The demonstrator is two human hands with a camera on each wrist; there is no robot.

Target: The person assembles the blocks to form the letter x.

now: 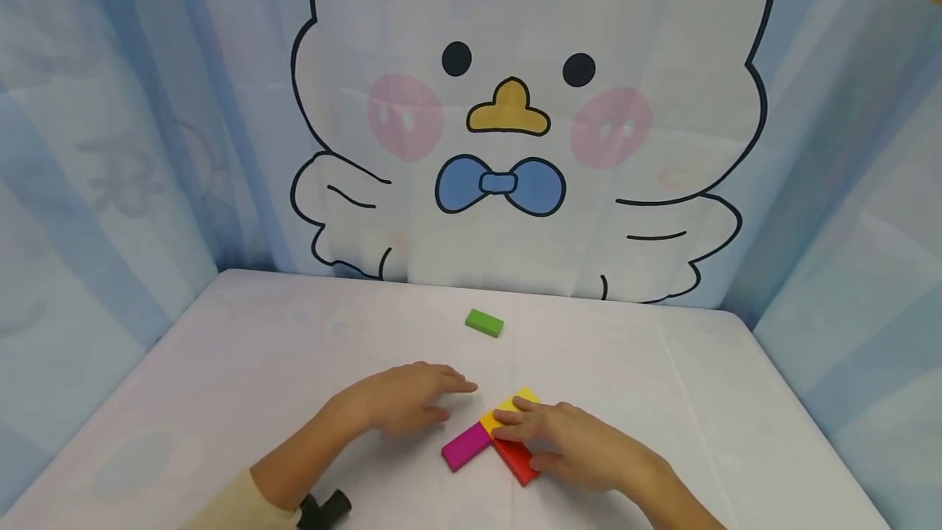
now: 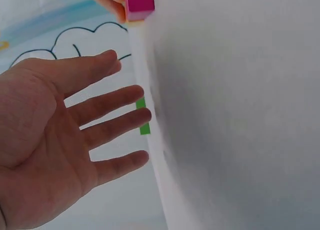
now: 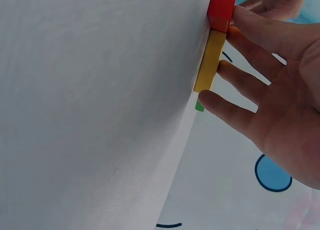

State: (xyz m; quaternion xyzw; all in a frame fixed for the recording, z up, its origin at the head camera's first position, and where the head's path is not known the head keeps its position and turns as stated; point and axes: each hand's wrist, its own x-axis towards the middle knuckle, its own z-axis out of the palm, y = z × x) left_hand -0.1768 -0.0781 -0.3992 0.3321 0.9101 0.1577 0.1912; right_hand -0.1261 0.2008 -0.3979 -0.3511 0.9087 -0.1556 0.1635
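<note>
Three blocks lie together on the table: a magenta block (image 1: 467,446) end to end with a yellow block (image 1: 488,421), and a red block (image 1: 514,460) meeting them at an angle where they join. My right hand (image 1: 562,438) lies over the yellow and red blocks, partly hiding both. In the right wrist view its fairly straight fingers touch the yellow block (image 3: 210,60), and the thumb is at the red block (image 3: 221,10). Left of the blocks, my left hand (image 1: 405,399) hovers with fingers spread, holding nothing. Beyond both hands lies a green block (image 1: 484,323).
A pale cloth covers the table (image 1: 280,334), and its far edge meets a curtain (image 1: 500,252) with a printed cartoon character. More curtain hangs along both sides. A black object (image 1: 324,510) shows by the left sleeve (image 1: 239,507).
</note>
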